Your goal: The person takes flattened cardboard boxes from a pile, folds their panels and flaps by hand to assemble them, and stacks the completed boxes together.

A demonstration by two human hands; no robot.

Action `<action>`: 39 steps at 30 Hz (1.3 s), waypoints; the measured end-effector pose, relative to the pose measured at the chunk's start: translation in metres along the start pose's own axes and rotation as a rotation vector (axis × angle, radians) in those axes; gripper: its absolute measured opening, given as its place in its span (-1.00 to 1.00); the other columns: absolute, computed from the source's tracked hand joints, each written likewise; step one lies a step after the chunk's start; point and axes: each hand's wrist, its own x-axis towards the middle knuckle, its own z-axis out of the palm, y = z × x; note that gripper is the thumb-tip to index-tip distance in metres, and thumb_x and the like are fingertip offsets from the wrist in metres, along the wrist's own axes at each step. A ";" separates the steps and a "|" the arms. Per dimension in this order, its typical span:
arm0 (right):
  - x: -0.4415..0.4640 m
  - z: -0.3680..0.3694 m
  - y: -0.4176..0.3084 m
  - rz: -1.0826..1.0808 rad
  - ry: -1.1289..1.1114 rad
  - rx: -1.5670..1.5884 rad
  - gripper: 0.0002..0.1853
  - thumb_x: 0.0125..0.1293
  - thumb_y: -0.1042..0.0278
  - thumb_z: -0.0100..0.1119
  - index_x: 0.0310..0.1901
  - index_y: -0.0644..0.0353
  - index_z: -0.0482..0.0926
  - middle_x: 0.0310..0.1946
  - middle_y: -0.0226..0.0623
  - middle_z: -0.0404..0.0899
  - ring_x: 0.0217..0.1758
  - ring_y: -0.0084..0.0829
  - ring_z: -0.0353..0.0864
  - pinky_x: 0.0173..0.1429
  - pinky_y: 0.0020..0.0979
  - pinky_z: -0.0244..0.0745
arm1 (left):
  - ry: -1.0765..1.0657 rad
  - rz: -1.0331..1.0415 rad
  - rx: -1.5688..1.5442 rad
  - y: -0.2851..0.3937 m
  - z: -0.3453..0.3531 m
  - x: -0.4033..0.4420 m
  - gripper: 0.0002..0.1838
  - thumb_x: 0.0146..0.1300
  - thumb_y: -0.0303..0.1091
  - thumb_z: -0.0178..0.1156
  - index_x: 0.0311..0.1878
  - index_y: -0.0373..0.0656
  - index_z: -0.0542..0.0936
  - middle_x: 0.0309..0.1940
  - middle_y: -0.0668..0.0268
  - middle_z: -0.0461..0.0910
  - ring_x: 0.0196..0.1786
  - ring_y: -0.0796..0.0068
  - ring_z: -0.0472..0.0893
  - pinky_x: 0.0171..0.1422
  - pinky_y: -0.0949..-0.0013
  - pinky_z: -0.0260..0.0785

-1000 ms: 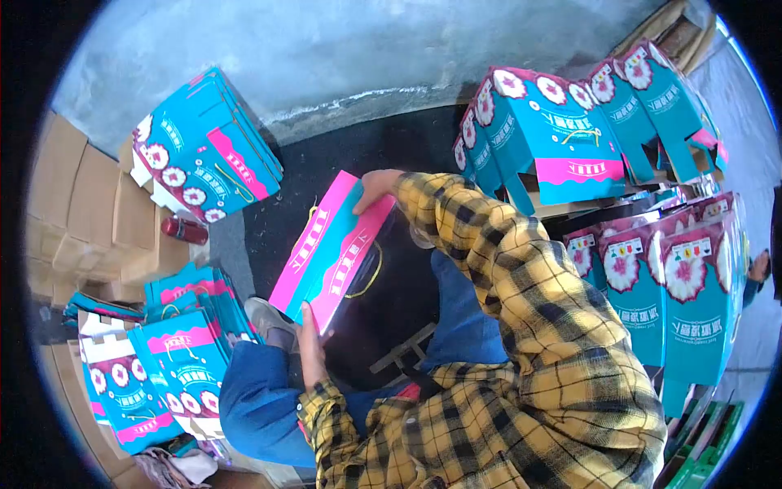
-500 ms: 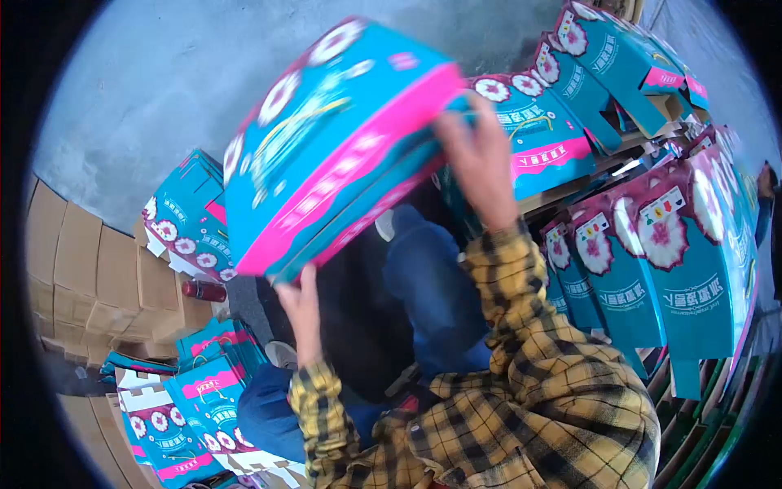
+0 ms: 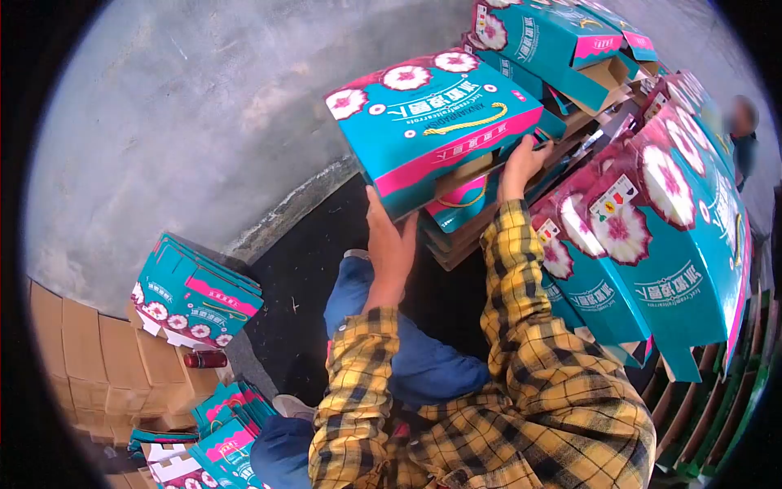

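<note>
Between my hands is a teal and pink carton (image 3: 432, 122) with radish-slice pictures and a yellow rope handle, its printed broad side facing up. My left hand (image 3: 389, 251) grips its near left corner, thumb against the edge. At the right end my right hand (image 3: 524, 165) holds the near edge, fingers bent round a flap. The carton's underside is hidden. Just below it, partly covered, lies another teal carton (image 3: 461, 204) with a yellow handle.
Formed cartons (image 3: 680, 277) stand at the right, with more (image 3: 562, 49) at the top right. Flat teal cartons (image 3: 195, 293) lean at the left beside brown boxes (image 3: 114, 350) and a dark red can (image 3: 205, 359). Another person (image 3: 743, 138) is at the far right.
The held carton was narrow-side up, then lifted and turned broad side up. Both hands have carried it right, to the row of cartons. The view has swung right.
</note>
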 end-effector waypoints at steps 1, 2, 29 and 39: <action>-0.001 0.001 0.013 -0.099 0.058 -0.053 -0.44 0.33 0.29 -0.09 0.31 0.40 0.21 0.22 0.01 0.34 0.22 -0.12 0.37 0.31 -0.26 0.23 | -0.051 -0.031 -0.014 0.001 0.002 0.000 -0.13 0.26 -0.29 0.25 0.47 -0.33 -0.06 0.31 -0.22 0.23 0.29 -0.15 0.36 0.24 0.08 0.34; 0.001 0.000 0.025 -0.203 0.116 -0.110 -0.49 0.27 0.42 -0.06 0.26 0.37 0.26 0.12 -0.11 0.44 0.11 -0.25 0.44 0.24 -0.32 0.27 | -0.059 0.025 -0.008 0.001 0.003 0.000 -0.13 0.23 -0.37 0.24 0.48 -0.29 -0.07 0.31 -0.19 0.24 0.26 -0.17 0.38 0.21 0.07 0.37; -0.059 -0.058 0.052 0.186 -0.176 0.456 -0.63 0.36 0.26 0.02 0.10 0.31 0.40 -0.06 -0.26 0.49 0.02 -0.36 0.49 0.09 -0.33 0.43 | -0.206 -0.157 -0.305 -0.012 -0.015 -0.010 -0.30 0.25 -0.19 0.19 0.38 -0.31 0.24 0.24 -0.02 0.38 0.19 0.10 0.48 0.27 0.19 0.32; -0.242 -0.157 0.046 0.035 -1.147 -0.349 -0.50 0.44 0.14 -0.08 0.25 0.35 0.35 0.27 0.05 0.35 0.40 -0.16 0.27 0.46 -0.28 0.10 | -0.202 0.211 0.551 0.006 -0.114 -0.112 -0.46 0.15 -0.27 0.22 0.21 -0.22 0.44 0.21 0.03 0.42 0.30 0.04 0.36 0.43 -0.09 0.04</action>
